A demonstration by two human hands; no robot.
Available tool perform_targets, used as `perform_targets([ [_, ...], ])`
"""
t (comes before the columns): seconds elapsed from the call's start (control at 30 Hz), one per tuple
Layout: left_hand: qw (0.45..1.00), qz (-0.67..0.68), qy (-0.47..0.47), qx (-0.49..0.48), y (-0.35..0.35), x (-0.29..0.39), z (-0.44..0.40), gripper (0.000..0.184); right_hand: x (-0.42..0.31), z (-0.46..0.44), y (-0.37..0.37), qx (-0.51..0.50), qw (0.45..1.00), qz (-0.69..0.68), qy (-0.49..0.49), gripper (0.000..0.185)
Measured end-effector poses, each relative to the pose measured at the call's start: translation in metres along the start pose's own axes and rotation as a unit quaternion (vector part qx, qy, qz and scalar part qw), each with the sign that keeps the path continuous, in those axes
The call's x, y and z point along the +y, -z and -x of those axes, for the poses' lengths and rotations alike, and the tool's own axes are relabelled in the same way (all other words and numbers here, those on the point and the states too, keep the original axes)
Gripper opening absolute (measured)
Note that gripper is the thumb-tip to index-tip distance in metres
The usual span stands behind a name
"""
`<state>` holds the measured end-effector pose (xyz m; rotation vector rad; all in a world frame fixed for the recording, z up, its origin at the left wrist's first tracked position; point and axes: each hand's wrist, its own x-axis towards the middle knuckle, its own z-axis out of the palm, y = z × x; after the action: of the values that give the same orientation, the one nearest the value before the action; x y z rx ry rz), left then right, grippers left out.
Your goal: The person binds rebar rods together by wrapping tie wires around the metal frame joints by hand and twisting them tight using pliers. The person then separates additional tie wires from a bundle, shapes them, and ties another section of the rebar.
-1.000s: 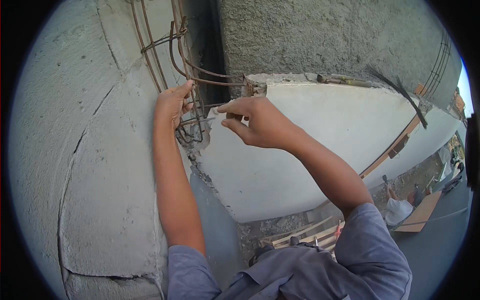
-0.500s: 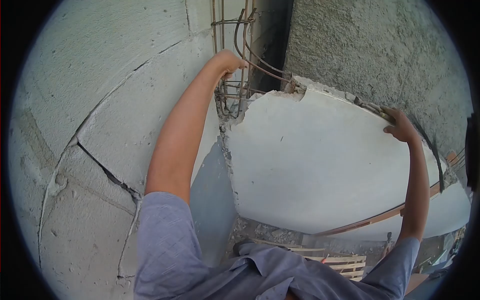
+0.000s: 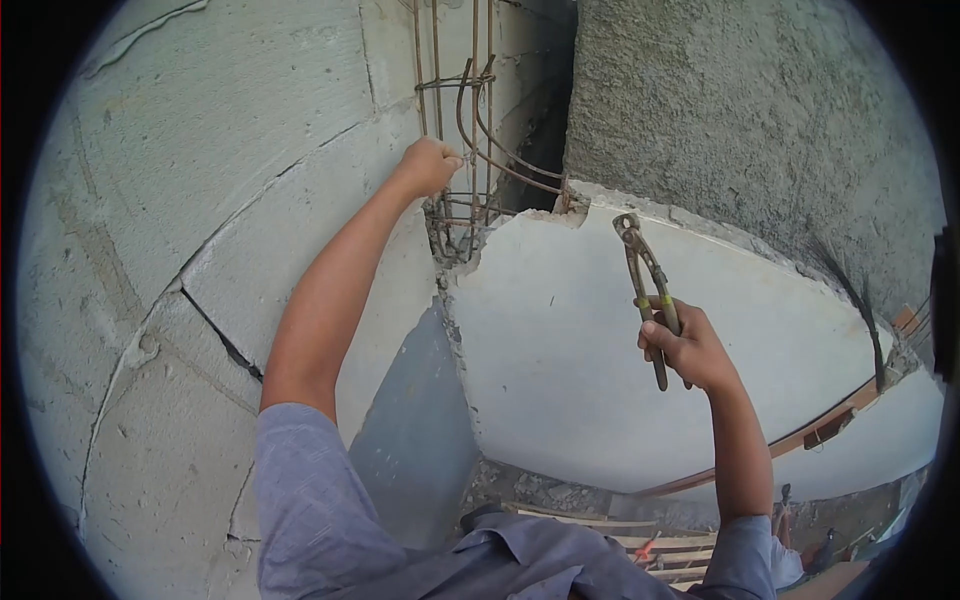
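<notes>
Dark metal pincers (image 3: 631,240) stand head-up before the smooth white wall (image 3: 600,330), below its broken top edge, the right hand (image 3: 697,345) clamping its fingers round their yellow-banded handles (image 3: 658,368), seemingly to free the head, while the left hand (image 3: 426,168), fingers curled, grip unclear, adjoins the rusty steel-bar cage (image 3: 475,50).

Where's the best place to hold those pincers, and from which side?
I'd grip both handles of the pincers below the yellow bands, coming from the person's side, as the right hand does: the long, slightly spread handles point that way, with the head up and away.
</notes>
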<state>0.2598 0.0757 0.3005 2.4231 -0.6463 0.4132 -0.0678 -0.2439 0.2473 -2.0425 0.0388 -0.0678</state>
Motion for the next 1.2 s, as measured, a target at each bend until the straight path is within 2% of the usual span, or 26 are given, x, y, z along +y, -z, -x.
perform_targets([
  [0.07, 1.000, -0.025, -0.001, 0.003, 0.007, 0.005, 0.005, 0.026, -0.010, -0.015, -0.043, -0.091, 0.992, -0.078, -0.051, 0.043],
  [0.13, 0.999, -0.029, -0.020, 0.033, -0.001, 0.000, 0.005, 0.024, -0.007, -0.039, -0.084, -0.130, 0.979, -0.153, -0.021, 0.048],
  [0.2, 0.998, -0.034, -0.033, 0.052, -0.002, 0.000, 0.008, 0.023, -0.018, -0.064, -0.112, -0.160, 0.973, -0.163, -0.020, 0.052],
  [0.3, 0.995, -0.041, -0.051, 0.072, -0.002, 0.011, 0.022, 0.022, -0.035, -0.099, -0.142, -0.145, 0.965, -0.220, -0.017, 0.061],
  [0.43, 0.992, -0.073, -0.075, 0.065, -0.002, 0.008, 0.020, 0.020, -0.044, -0.136, -0.166, -0.097, 0.962, -0.254, -0.017, 0.062],
  [0.63, 0.985, -0.137, -0.092, 0.042, 0.006, 0.016, 0.022, 0.021, -0.049, -0.150, -0.195, -0.067, 0.977, -0.204, -0.005, 0.067],
  [0.73, 0.984, -0.158, -0.082, 0.018, 0.008, 0.021, 0.021, 0.022, -0.069, -0.147, -0.196, -0.039, 0.981, -0.188, -0.037, 0.071],
  [0.87, 0.986, -0.143, -0.079, 0.022, 0.009, 0.021, 0.023, 0.022, -0.037, -0.182, -0.219, 0.046, 0.989, -0.135, 0.047, 0.074],
  [1.03, 0.989, -0.131, -0.054, 0.031, 0.006, 0.024, 0.025, 0.021, -0.047, -0.177, -0.224, 0.051, 0.979, -0.195, 0.046, 0.075],
  [1.13, 0.990, -0.127, -0.048, 0.030, 0.004, 0.021, 0.023, 0.021, -0.052, -0.174, -0.227, 0.088, 0.982, -0.152, 0.073, 0.075],
  [1.2, 0.990, -0.125, -0.050, 0.030, 0.003, 0.020, 0.023, 0.020, -0.055, -0.178, -0.224, 0.078, 0.975, -0.194, 0.071, 0.075],
])
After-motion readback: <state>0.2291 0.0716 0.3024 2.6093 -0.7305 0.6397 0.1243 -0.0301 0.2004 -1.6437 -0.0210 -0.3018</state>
